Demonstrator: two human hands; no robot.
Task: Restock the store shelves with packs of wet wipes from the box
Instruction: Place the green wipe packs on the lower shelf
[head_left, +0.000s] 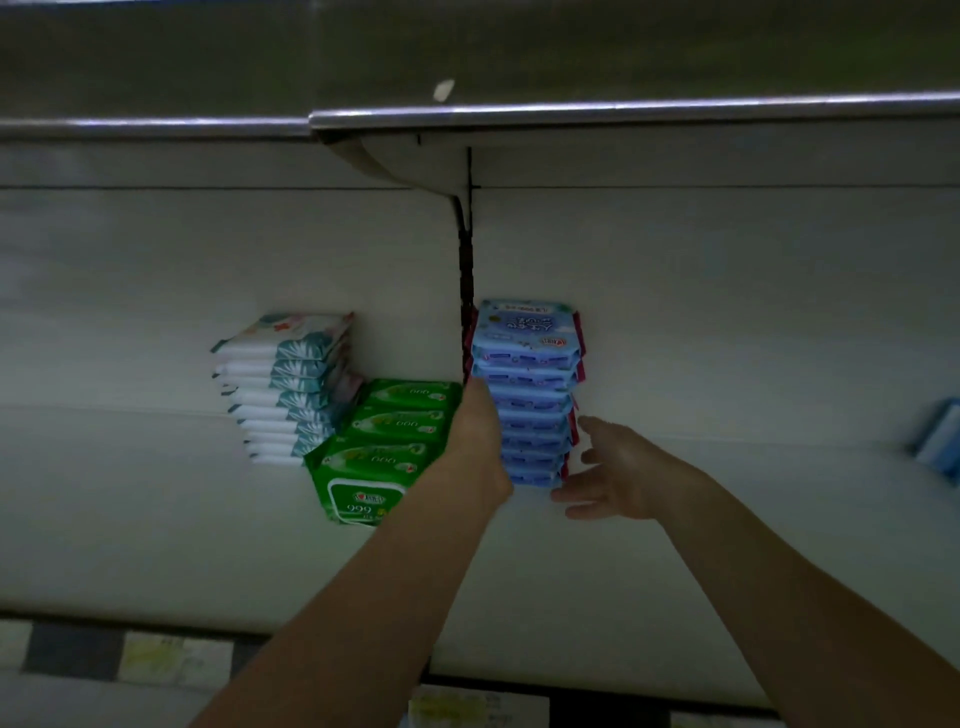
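white scrap showed high up on grey metal | curved bracket sat below it, meeting dark slotted upright | pale back panel behind | blurred price labels ran along bottom of view, text unreadable

2 bare arms reach forward and up, the left hand seen edge-on with its fingers out of sight, the right hand spread, fingers loosely apart.

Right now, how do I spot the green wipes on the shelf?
Find the dark post on the shelf's back wall. Just left of its foot lie the green wipes, between a white stack and a blue stack. They alone are green.
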